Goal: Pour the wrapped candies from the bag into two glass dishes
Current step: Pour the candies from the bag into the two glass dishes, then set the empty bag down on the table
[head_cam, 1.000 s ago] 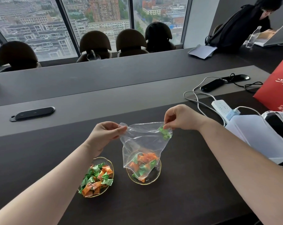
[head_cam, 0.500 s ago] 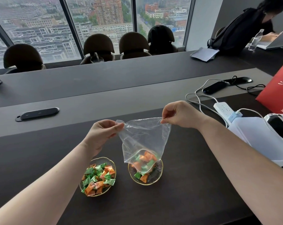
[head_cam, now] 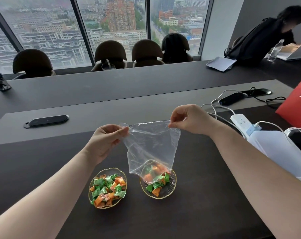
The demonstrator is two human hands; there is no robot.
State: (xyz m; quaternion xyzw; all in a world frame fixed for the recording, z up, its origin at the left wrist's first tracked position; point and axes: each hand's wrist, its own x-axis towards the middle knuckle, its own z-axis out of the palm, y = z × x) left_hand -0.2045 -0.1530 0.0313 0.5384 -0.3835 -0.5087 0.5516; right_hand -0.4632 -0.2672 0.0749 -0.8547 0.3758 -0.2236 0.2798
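- Head view: we are pinching the clear bag upside down by its two upper corners, left hand closed on one corner, right hand closed on the other.
- We are holding the bag's open mouth just over the right dish; whether the plastic is touching the candies we cannot tell.
- We are seeing a few orange and green candies through the plastic at the mouth; whether they are inside the bag or already lying in the dish is unclear.
- Left dish is sitting heaped with wrapped candies, just beside the right one, apart from it.
- We are judging the task as nearly done: both dishes are carrying candies, the upper bag is looking empty, and only a last shake and setting the bag aside seem to be left.
- We are working on the dark desk, with bare surface in front of and between the dishes.
- Room is narrowing on the right: a power strip, white cables and a white box are lying near our right forearm.
- Left side is staying open; a black pad is lying well apart on the raised grey ledge.
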